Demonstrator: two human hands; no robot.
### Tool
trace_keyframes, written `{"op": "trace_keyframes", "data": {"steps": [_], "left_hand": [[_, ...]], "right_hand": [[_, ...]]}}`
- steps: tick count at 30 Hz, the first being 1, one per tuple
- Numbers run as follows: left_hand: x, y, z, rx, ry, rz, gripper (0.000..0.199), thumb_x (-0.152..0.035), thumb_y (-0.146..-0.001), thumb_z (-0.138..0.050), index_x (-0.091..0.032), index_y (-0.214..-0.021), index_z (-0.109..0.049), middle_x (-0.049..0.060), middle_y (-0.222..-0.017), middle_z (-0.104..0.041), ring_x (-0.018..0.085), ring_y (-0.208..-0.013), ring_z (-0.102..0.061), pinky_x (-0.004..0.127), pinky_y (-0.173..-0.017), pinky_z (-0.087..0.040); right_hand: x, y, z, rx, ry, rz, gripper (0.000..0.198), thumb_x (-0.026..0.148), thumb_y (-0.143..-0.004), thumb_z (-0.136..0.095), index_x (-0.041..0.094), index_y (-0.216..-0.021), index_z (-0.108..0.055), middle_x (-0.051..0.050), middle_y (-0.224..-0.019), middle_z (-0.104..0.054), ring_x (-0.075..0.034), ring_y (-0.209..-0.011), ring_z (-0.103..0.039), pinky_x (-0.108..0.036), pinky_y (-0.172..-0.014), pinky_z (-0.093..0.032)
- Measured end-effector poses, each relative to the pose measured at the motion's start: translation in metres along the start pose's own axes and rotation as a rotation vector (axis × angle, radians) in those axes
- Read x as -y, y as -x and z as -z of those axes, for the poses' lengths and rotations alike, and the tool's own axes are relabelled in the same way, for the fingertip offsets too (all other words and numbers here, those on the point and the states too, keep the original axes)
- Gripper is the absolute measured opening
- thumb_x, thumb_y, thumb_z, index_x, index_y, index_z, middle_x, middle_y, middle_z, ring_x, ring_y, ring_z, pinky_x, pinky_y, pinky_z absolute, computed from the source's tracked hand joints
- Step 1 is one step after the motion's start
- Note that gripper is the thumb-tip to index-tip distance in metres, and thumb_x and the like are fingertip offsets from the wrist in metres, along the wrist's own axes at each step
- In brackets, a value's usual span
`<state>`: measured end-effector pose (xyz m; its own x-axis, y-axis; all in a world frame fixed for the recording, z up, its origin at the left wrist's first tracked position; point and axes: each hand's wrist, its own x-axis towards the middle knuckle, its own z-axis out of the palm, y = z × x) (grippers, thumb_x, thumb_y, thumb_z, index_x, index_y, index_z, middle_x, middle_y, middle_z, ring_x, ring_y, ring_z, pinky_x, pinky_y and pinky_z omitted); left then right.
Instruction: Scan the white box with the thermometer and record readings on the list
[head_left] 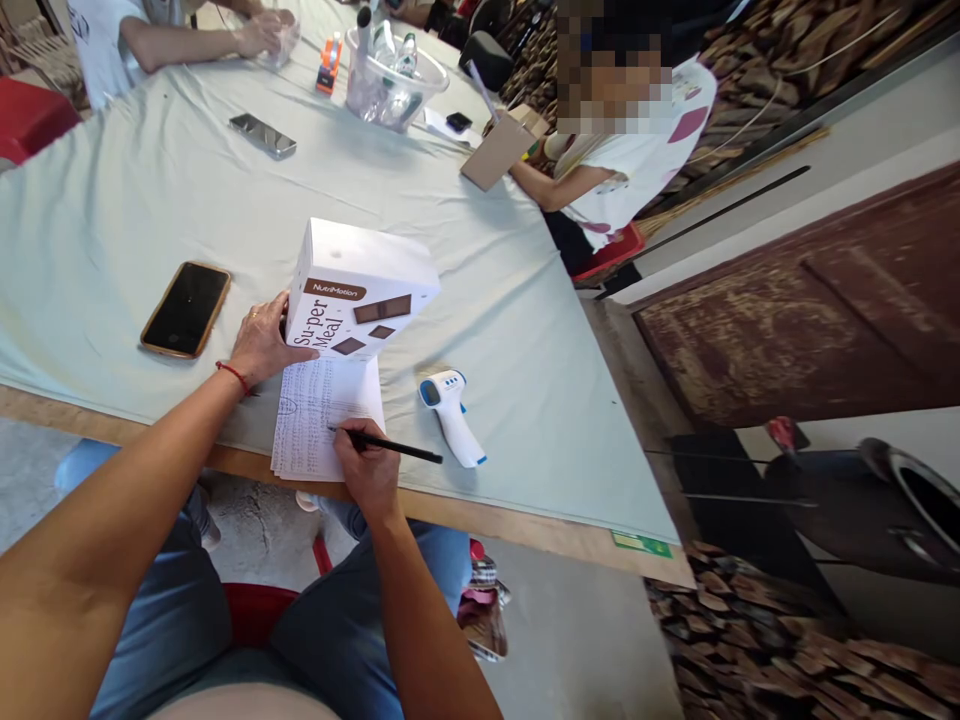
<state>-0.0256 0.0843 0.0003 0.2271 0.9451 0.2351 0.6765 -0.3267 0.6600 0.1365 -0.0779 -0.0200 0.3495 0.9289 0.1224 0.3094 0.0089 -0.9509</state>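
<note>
While left grip clasps a box, right grip pinches a pen (near tip).

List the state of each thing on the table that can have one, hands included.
Left hand: gripping white box
Right hand: closed around pen
White box: visible faces closed
Pen: tip at the paper
Paper: written on, partly hidden by white box
Near phone: face up, screen dark
Thermometer: lying down, on or off unclear
Shiny phone: lying flat, screen unclear
Basket: uncovered, bottles inside
</note>
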Motion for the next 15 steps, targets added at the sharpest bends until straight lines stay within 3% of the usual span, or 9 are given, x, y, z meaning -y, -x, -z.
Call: {"op": "trace_keyframes", "data": {"steps": [15], "left_hand": [[-0.002, 0.0001, 0.0014, 0.007, -0.008, 0.01, 0.084, -0.041, -0.058, -0.086, -0.022, -0.132, -0.05, 0.011, -0.124, -0.064, 0.036, -0.119, -0.055, 0.05, -0.1, -0.045]], "right_hand": [[-0.0008, -0.0006, 0.0003, -0.031, -0.008, -0.001, 0.014, 0.034, -0.072, -0.058, 0.021, -0.072, -0.063, 0.0, -0.065, -0.065, -0.016, -0.063, -0.06, -0.03, -0.065, -0.052]]}}
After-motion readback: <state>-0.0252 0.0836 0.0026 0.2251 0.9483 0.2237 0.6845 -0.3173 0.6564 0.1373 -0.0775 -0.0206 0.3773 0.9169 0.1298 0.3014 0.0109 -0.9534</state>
